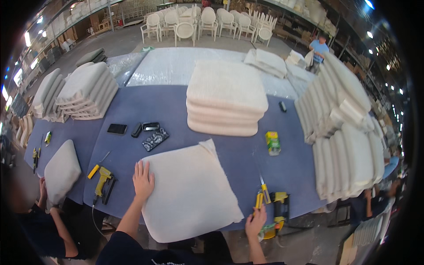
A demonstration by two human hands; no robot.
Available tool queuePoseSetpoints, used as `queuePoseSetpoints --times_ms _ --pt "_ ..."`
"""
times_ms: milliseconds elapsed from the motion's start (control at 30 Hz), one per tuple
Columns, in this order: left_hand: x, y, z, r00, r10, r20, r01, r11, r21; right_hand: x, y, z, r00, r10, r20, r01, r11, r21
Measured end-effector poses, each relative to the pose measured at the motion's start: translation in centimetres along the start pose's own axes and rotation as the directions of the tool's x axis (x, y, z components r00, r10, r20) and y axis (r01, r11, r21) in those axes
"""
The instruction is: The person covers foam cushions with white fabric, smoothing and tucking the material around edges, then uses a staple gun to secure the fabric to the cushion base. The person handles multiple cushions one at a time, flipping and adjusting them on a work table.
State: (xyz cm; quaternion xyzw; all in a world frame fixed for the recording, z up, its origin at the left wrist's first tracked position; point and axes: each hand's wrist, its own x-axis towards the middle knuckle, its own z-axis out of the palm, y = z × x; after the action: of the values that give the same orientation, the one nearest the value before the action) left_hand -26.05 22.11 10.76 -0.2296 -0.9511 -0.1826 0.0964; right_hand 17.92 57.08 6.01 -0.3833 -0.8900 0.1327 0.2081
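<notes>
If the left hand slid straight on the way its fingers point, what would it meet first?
The left hand, flat on the cream cushion, points up the blue table; the patterned phone looks first, though depth is unclear.

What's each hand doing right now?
Left hand: open, flat on the cushion.
Right hand: closed on yellow-handled scissors.
</notes>
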Motion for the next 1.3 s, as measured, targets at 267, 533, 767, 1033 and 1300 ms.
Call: queuePoseSetpoints --times_ms 267,533,767,1033,1300 --pt "-15.2 2.4 -4.5 0.939 -0.263 0.224 0.302 0.939 -0.164 6.5 -1.1 -3.3 0.878 0.314 0.363 -0.354 0.934 0.050" --pt "-20.3 4.1 -3.8 0.733 -0.630 0.256 0.675 0.624 -0.394 13.1 -3.0 -1.8 0.931 0.119 0.345 -0.148 0.987 0.059" --pt "-18.0 2.7 -7.4 0.612 -0.611 0.503 0.703 0.127 -0.700 12.4 -8.1 0.4 0.726 -0.220 0.652 -0.081 0.914 0.399" --pt "-5.9 19.4 -26.0 0.929 -0.067 0.363 0.367 0.273 -0.889 15.8 -8.0 1.5 0.397 -0.181 0.900 0.290 0.955 0.064" --pt "-2.6 29.8 -20.5 0.907 0.265 0.328 0.233 0.332 -0.914 21.0 -22.0 -13.5 0.820 -0.360 0.445 -0.315 0.367 0.875"
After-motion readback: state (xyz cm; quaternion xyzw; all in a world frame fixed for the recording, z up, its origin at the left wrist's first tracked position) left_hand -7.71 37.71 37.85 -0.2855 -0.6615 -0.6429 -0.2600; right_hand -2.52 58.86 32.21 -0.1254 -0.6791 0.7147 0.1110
